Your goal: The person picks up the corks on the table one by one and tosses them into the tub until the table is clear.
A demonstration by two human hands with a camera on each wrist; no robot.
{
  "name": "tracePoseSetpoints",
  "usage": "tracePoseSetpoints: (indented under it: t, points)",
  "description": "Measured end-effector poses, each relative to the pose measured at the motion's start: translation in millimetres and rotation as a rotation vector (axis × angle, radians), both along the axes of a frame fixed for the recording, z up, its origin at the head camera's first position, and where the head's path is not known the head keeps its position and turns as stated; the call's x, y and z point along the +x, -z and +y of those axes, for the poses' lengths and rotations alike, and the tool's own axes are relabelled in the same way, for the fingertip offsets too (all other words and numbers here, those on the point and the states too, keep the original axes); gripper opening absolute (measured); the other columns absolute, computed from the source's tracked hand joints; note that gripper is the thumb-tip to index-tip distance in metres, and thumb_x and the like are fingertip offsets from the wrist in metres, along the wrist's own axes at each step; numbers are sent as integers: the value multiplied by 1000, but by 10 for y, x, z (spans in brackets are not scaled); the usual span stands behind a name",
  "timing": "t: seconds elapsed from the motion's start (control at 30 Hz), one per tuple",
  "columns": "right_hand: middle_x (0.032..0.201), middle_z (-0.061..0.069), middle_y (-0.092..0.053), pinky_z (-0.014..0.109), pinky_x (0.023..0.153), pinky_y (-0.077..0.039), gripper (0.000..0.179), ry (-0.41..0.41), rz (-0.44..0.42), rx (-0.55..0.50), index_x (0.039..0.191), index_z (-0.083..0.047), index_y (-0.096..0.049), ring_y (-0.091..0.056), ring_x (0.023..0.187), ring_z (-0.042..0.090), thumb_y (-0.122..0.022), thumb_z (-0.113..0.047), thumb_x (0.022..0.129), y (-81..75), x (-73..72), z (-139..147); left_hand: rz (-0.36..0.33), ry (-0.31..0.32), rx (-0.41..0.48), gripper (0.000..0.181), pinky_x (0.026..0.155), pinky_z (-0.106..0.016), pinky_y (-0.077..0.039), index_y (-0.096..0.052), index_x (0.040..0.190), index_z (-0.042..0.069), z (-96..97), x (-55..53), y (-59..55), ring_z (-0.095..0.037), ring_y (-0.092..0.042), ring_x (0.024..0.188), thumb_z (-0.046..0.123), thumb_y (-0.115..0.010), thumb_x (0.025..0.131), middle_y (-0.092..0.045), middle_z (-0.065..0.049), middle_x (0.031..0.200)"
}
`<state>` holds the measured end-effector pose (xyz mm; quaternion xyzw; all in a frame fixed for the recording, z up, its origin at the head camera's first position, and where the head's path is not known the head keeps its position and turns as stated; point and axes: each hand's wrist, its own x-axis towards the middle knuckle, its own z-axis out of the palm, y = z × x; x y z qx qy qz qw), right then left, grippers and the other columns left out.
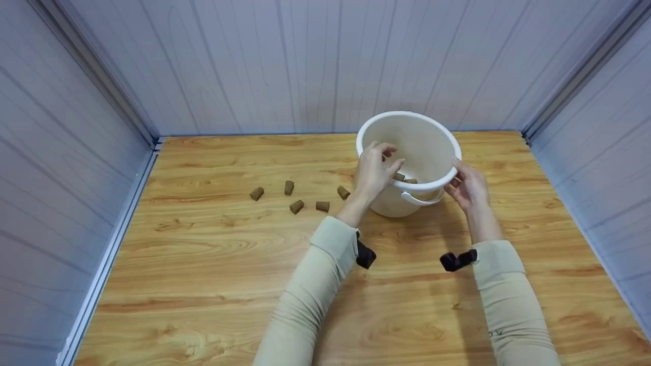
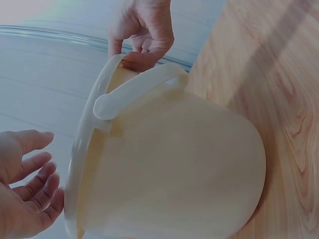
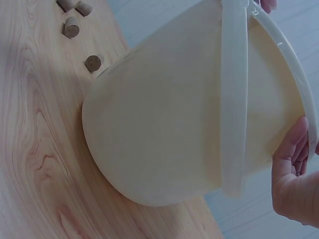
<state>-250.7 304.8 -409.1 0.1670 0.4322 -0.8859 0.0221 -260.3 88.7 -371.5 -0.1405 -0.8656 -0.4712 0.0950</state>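
A white plastic bucket (image 1: pixel 394 203) stands on the wooden table near the back wall, its handle (image 1: pixel 423 199) hanging down on the near side. My left hand (image 1: pixel 375 170) is over the bucket's left rim, fingers loosely bent and thumb apart. Nothing shows between those fingers (image 2: pixel 37 186) in the left wrist view. On the opposite side, my right hand (image 1: pixel 469 187) pinches the rim between thumb and fingers. A cork (image 1: pixel 399 177) and another cork (image 1: pixel 410 181) show inside the bucket; the near wall hides part of the inside.
Several brown corks lie scattered on the table left of the bucket, the nearest cork (image 1: pixel 343 192) beside my left wrist and the farthest cork (image 1: pixel 257 193) well to the left. A panelled wall (image 1: pixel 244 66) closes off the back, with more panels at both sides.
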Motion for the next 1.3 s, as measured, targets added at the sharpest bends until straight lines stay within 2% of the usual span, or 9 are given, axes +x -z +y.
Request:
tracePoseSetpoints:
  t: [0.3,0.5,0.7,0.83,1.07,1.3]
  points:
    - [72,8,-57,26,51,-45,11,4,1,-1,84,0,-54,-56,59,18,-53,-10,88,-3,2,-1,16,3,30,26,70,-16,-40,-63,100,4,-73,46,-46,-17,-54,84,16,-68,78,-57,-5,91]
    - [71,7,-57,26,51,-45,10,7,-6,6,84,0,-55,-57,60,17,-55,-9,87,2,-1,15,29,-2,29,27,71,-17,-39,-62,102,4,-152,68,-103,-16,-53,84,17,-67,79,-58,-6,93]
    - [73,7,-58,26,51,-45,10,1,5,2,88,0,-54,-57,60,17,-53,-10,88,3,-3,23,59,1,56,26,70,-17,-39,-62,101,3,-236,124,-109,-16,-52,82,17,-67,79,-58,-8,92]
    - [74,7,-58,26,51,-46,10,10,13,-9,91,0,-53,-58,61,17,-53,-10,88,-7,6,22,79,-3,60,26,68,-17,-40,-62,100,2,-302,158,-93,-16,-53,80,15,-68,79,-59,-9,89]
    - [72,7,-58,26,52,-46,8,19,14,-18,86,0,-55,-58,62,18,-55,-9,87,-12,13,12,127,0,70,25,70,-20,-42,-61,98,-1,-448,195,-24,-18,-54,79,13,-67,78,-58,-9,88]
    - [73,8,-58,27,52,-46,9,15,2,-19,87,0,-56,-58,63,18,-56,-9,86,-7,11,-7,128,-12,57,22,71,-26,-44,-61,96,-1,-586,225,67,-21,-53,80,12,-66,79,-57,-9,88]
